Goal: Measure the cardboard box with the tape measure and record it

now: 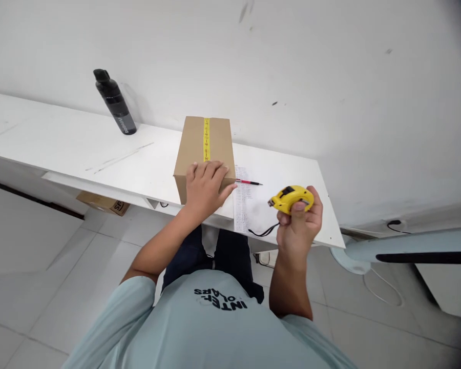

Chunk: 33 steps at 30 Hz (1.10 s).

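Note:
My left hand (pixel 206 184) rests over the front edge of a brown cardboard box (pixel 222 138), its fingers laid on the top face and the thumb stretched out to the right. Along the top of the box runs a strip of yellow tape (pixel 206 138) with dark print. My right hand (pixel 300 223) is closed around a yellow tape measure (pixel 292 199), raised above the right part of the shelf. A black wrist strap (pixel 264 232) hangs from it to the left. No drawn-out blade shows. A sheet of paper (pixel 243 205) and a red and black pen (pixel 249 182) lie between box and tape measure.
The narrow white shelf (pixel 153 177) runs along a white wall. A black bottle (pixel 117 105) stands on it at the left. Beneath lies another cardboard box (pixel 103 203) on the tiled floor. At the right, a pale blue pole (pixel 415 243) reaches close to the shelf's end.

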Available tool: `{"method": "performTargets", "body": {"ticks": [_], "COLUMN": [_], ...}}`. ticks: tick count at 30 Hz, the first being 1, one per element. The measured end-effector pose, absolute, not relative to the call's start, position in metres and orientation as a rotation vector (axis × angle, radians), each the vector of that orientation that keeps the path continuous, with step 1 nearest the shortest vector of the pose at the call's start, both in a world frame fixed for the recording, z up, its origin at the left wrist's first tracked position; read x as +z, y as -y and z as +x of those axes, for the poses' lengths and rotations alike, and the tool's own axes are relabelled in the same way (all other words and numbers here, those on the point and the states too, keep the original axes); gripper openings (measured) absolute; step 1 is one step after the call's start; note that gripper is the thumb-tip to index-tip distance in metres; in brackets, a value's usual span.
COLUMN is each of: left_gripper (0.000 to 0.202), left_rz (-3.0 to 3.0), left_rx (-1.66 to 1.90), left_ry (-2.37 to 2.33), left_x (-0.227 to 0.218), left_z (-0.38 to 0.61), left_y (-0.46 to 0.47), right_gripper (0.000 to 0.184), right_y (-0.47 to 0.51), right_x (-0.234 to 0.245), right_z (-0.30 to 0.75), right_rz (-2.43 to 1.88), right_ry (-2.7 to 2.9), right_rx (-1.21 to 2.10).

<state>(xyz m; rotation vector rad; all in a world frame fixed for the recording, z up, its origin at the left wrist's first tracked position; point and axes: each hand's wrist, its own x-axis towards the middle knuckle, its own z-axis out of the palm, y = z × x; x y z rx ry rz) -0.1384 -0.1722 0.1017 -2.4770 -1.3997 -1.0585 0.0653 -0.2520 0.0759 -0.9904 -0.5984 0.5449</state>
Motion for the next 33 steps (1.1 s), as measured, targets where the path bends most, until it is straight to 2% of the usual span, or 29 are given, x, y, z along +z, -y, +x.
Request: {"method": "performTargets", "body": {"ticks": [4,9,12,14,21,25,28,33], "left_gripper": [0.044,0.023,0.018,0.020,0.037,0.046,0.046,0.056], "left_rz": [-2.324,-2.289,-2.471,-2.563,-2.358,-2.372,-2.335,-2.274], "left_rx": [-1.157,-1.173,-1.148,-1.154,-1.230,-1.284,-1.308,-1.361], "left_ry": [1.569,1.530,1.364,1.273,1.487,1.530,1.533,1.504], "left_x": [0.099,0.098,0.098,0.097,0.087,0.078,0.073,0.066], "left_z": [-0.135,-0.142,-0.179,-0.214,-0.297,-0.295,-0.284,-0.258], "left_y": [0.164,0.173,0.189,0.199,0.191,0.179,0.177,0.177], "right_gripper": [0.065,0.064,0.058,0.053,0.051,0.056,0.058,0.064], "right_y": [0.261,0.282,0.291,0.292,0.264,0.249,0.245,0.245], "right_x": [0.062,0.042,0.034,0.031,0.032,0.050,0.070,0.102], "right_z": [0.094,0.128,0.138,0.139,0.119,0.089,0.069,0.054], "right_rz": [-1.058,-1.178,-1.203,-1.216,-1.196,-1.117,-1.045,-0.995], "right_ry": [0.467,0.343,0.292,0.305,0.413,0.495,0.559,0.660], "right_rx": [0.464,0.343,0.296,0.266,0.338,0.439,0.483,0.279]}}
